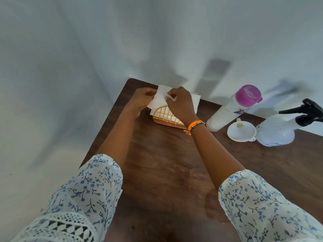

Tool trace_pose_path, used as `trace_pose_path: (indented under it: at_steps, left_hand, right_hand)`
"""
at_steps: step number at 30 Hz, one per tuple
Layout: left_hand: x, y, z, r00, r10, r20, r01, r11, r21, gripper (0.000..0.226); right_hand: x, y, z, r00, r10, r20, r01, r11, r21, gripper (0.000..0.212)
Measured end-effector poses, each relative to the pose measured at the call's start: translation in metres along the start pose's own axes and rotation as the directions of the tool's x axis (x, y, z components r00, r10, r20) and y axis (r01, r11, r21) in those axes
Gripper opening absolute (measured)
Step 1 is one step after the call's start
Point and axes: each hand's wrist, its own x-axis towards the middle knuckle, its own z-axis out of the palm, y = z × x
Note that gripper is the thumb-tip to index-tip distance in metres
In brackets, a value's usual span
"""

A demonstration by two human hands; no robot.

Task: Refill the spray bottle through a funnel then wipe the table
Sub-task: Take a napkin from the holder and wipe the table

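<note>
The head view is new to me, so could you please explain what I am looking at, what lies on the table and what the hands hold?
There is no machine here: a person wears one wide-angle camera on the head, looking forward and down, so the two arms in flowered sleeves are that person's own. Both reach to the far left corner of the brown table. There stands a gold wire napkin holder full of white napkins. The left hand and the right hand, which wears an orange bracelet, both pinch a napkin at the top of the stack. To the right stand a white bottle with a pink cap, a white funnel lying wide end up, and the spray bottle with its black trigger head on.
</note>
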Motion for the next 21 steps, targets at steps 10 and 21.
trace_pose_path:
  at_steps: [10,21]
  left_hand:
    - [0.002,-0.006,0.005,0.998,0.018,-0.068,-0.025,0.994,-0.105,0.02]
    - [-0.008,-0.009,0.015,0.989,-0.091,-0.114,0.067,0.977,-0.203,0.03]
  right_hand:
    - [-0.022,0.008,-0.03,0.948,0.12,-0.294,-0.014,0.94,0.341,0.009]
    - [-0.094,0.018,-0.096,0.921,0.159,-0.354,0.151,0.694,0.704,0.008]
